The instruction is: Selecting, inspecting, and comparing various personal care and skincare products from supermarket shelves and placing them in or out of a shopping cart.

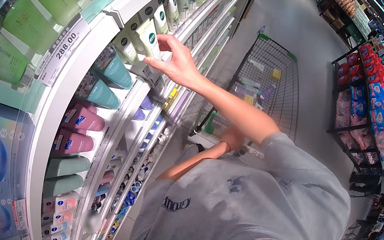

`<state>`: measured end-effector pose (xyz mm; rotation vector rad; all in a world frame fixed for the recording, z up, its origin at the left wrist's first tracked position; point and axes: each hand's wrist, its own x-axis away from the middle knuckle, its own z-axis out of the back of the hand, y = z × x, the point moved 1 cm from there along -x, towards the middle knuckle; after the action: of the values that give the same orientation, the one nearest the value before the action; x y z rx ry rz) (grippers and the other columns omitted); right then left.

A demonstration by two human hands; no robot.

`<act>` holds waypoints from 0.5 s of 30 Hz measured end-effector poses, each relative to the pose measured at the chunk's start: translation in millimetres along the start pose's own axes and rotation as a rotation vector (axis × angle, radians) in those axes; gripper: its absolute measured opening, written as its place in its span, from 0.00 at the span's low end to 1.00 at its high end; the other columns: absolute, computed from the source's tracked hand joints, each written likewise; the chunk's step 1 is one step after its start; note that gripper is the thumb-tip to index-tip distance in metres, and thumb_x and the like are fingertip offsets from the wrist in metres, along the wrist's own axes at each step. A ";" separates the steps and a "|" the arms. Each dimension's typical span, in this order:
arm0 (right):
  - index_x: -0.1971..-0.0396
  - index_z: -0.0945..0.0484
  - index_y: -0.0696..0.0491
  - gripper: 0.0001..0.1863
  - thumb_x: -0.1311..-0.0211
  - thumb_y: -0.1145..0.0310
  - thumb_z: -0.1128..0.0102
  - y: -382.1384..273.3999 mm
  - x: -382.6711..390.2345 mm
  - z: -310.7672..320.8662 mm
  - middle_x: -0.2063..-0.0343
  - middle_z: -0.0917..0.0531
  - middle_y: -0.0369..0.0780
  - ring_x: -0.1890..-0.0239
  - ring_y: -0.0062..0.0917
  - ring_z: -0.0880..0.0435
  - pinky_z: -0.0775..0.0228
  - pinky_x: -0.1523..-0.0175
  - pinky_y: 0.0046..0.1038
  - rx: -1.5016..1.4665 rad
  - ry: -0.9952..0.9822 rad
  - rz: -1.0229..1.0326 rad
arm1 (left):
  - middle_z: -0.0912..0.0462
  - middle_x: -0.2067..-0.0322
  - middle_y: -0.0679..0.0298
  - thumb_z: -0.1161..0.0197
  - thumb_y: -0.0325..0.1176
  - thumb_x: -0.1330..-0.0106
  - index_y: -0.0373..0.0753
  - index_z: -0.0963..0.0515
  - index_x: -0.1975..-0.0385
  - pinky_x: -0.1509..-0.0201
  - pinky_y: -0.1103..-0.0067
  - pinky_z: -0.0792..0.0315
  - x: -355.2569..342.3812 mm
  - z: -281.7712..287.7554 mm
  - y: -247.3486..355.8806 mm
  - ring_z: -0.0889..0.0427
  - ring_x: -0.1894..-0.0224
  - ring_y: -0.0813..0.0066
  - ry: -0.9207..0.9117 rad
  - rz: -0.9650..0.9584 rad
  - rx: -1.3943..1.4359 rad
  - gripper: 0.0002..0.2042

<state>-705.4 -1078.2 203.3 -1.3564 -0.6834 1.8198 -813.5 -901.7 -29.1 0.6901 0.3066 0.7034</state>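
My right hand (177, 66) reaches up to the shelf at the upper middle. Its thumb and fingers close round the lower part of a pale green squeeze tube (148, 37) with a dark green round emblem. Similar tubes (160, 19) stand in a row beside and behind it. Lower down, my left hand (234, 137) is by the near end of a shopping cart (285, 54), close to a white part there. My right forearm partly covers this hand, and its fingers cannot be made out.
Left of me, the white shelving (126, 97) holds teal tubes (101, 94), purplish-pink tubes (82, 117) and green bottles (26, 18). Several packages lie in the wire cart, including a yellow one (275, 75). Across the aisle floor (316, 89), a black rack (339, 117) carries red, blue and pink packs.
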 end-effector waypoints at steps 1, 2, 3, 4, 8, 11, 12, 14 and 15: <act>0.49 0.28 0.59 0.33 0.52 0.59 0.25 -1.4 -4.3 -9.5 0.62 0.20 0.42 0.56 0.29 0.20 0.28 0.49 0.31 -0.018 0.027 -0.017 | 0.21 0.53 0.52 0.38 0.38 0.39 0.37 0.23 0.54 0.52 0.63 0.26 -4.3 -8.5 -3.6 0.19 0.53 0.56 0.022 0.005 0.054 0.16; 0.49 0.28 0.59 0.33 0.52 0.59 0.25 0.1 -6.1 -18.4 0.62 0.20 0.42 0.56 0.29 0.20 0.28 0.49 0.31 -0.016 0.009 -0.023 | 0.21 0.53 0.52 0.38 0.36 0.39 0.37 0.22 0.54 0.50 0.64 0.26 -7.1 -16.4 -8.5 0.20 0.52 0.55 0.043 0.010 0.109 0.15; 0.50 0.28 0.59 0.32 0.53 0.60 0.25 6.6 -8.3 -22.1 0.62 0.20 0.43 0.57 0.29 0.20 0.28 0.50 0.31 0.035 0.029 -0.005 | 0.21 0.53 0.52 0.38 0.36 0.39 0.37 0.22 0.54 0.50 0.64 0.26 -7.3 -7.5 -5.3 0.20 0.52 0.55 0.044 0.012 0.121 0.15; 0.51 0.27 0.59 0.31 0.53 0.60 0.25 11.9 -9.8 -24.8 0.61 0.20 0.43 0.57 0.29 0.21 0.28 0.51 0.31 0.085 0.053 0.013 | 0.21 0.52 0.52 0.39 0.34 0.39 0.37 0.23 0.53 0.48 0.66 0.28 -2.6 14.5 6.4 0.21 0.51 0.56 0.056 0.034 0.156 0.15; 0.52 0.28 0.59 0.31 0.54 0.59 0.26 11.4 -15.9 -41.2 0.60 0.21 0.45 0.53 0.37 0.24 0.32 0.47 0.36 0.147 0.006 0.004 | 0.21 0.53 0.52 0.42 0.33 0.36 0.36 0.27 0.47 0.42 0.70 0.32 11.1 70.6 28.8 0.24 0.47 0.59 0.012 0.091 0.181 0.18; 0.53 0.26 0.59 0.30 0.54 0.59 0.26 20.6 -17.2 -48.4 0.60 0.20 0.45 0.55 0.37 0.24 0.31 0.48 0.35 0.246 0.003 0.053 | 0.21 0.54 0.52 0.42 0.34 0.36 0.36 0.28 0.46 0.42 0.70 0.32 0.1 17.7 8.3 0.24 0.47 0.59 -0.004 0.105 0.258 0.18; 0.53 0.26 0.59 0.30 0.54 0.60 0.25 24.8 -16.6 -46.8 0.61 0.20 0.44 0.56 0.36 0.23 0.31 0.49 0.35 0.295 0.011 0.075 | 0.21 0.54 0.52 0.42 0.34 0.36 0.36 0.28 0.46 0.42 0.70 0.32 -6.6 -2.9 4.3 0.24 0.47 0.59 -0.018 0.111 0.292 0.19; 0.54 0.25 0.59 0.29 0.54 0.60 0.25 26.3 -15.3 -46.8 0.61 0.20 0.44 0.55 0.37 0.24 0.31 0.48 0.35 0.280 -0.012 0.023 | 0.21 0.54 0.52 0.42 0.35 0.35 0.36 0.29 0.46 0.42 0.70 0.32 -12.6 -38.6 -7.3 0.24 0.48 0.59 -0.034 0.137 0.358 0.19; 0.54 0.25 0.59 0.29 0.54 0.60 0.25 28.2 -15.2 -47.1 0.61 0.20 0.45 0.55 0.37 0.24 0.31 0.48 0.35 0.296 -0.018 0.019 | 0.21 0.54 0.52 0.42 0.35 0.35 0.36 0.29 0.45 0.42 0.70 0.32 -14.0 -56.9 -14.1 0.24 0.48 0.59 -0.042 0.145 0.391 0.19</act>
<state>-665.1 -1107.8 175.9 -1.1545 -0.3908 1.8648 -844.0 -892.1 -80.2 1.1059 0.3621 0.7739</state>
